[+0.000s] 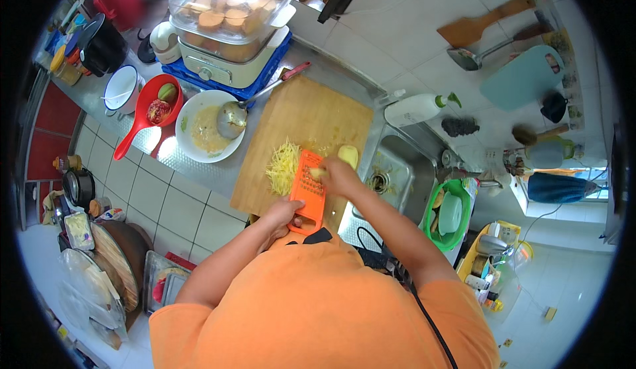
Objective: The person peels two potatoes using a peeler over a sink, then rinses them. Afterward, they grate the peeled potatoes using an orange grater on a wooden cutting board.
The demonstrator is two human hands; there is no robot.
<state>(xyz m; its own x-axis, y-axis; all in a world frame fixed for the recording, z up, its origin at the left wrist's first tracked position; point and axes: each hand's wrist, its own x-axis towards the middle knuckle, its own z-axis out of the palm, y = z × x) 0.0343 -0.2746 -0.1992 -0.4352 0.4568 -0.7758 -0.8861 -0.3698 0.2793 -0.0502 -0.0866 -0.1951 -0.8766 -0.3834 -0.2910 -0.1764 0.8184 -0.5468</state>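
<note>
My left hand (284,213) grips the handle end of an orange plastic grater (309,195), whose far end lies on a wooden cutting board (318,105). Above the grater's holes, my right hand (338,176) holds a small pale yellow piece of vegetable (317,172), perhaps potato, against it. A heap of pale yellow shreds (284,167) lies on the board along the grater's left side. Just beyond my right hand sits a larger peeled yellow piece (348,155), perhaps potato.
Left of the board stands a white bowl (186,145) of liquid with a metal ladle (231,119) in it. Beside it is a red strainer (144,103). An egg-filled steamer (213,63) stands behind. The steel sink (402,170) and a green basin (454,242) are on the right.
</note>
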